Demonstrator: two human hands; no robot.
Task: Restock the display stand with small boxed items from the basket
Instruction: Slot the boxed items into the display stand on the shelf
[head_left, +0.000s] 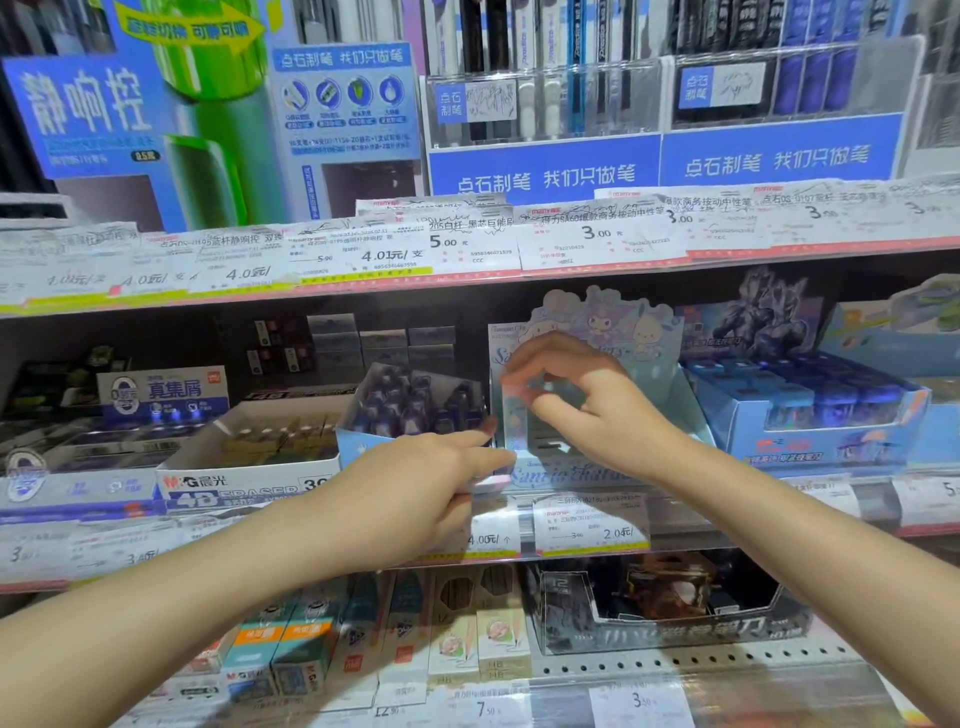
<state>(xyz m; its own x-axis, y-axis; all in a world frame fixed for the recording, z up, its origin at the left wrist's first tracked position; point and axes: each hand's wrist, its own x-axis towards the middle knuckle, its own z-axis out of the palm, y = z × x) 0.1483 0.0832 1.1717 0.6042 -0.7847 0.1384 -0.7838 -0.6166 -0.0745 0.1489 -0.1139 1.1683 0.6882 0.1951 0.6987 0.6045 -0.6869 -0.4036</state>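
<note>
A small pale boxed item (515, 421) stands upright at the left inner edge of the pastel cartoon-printed display stand (613, 332), on the middle shelf. The right hand (576, 400) arches over it from above, thumb and forefinger pinching its upper end while the remaining fingers curl loosely. The left hand (415, 483) lies lower and to the left, its forefinger extended so that the tip touches the item's lower part near the stand's front lip; the other fingers fold around the stand's front lower corner. The two hands are close together, meeting at the item. Just left of the left hand stands a light blue carton of dark blue pieces (415, 405), and further left a white eraser box (249, 457). To the right of the right hand sits a blue carton of blue containers (810, 410). Price labels (589, 525) line the shelf edge beneath both wrists.
</note>
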